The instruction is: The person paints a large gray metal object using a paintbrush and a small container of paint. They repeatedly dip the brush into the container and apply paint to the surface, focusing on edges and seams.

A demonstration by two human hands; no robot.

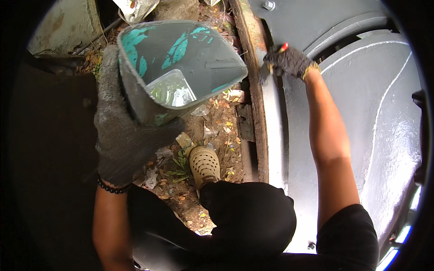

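The left grip (121, 135) clasps a grey bucket (212, 62) while the right grip (289, 62), far right, clutches a brush (265, 74) by a grey panel (348, 99)

Two hands, left hand (124, 135) and right hand (289, 62), wear two gloves (135, 151), one apiece. There is one bucket (203, 58) at the left hand, with one clear, square-cornered piece (174, 88) inside, and one red-ended brush (284, 47) in the right. One beaded bracelet (112, 187) sits below the left glove. Between the hands, nearer the body, is one clog (204, 166). Two bolts (269, 5) show, one beyond the right hand, one nearer the body. Ground scraps (184, 140) are too many to count.
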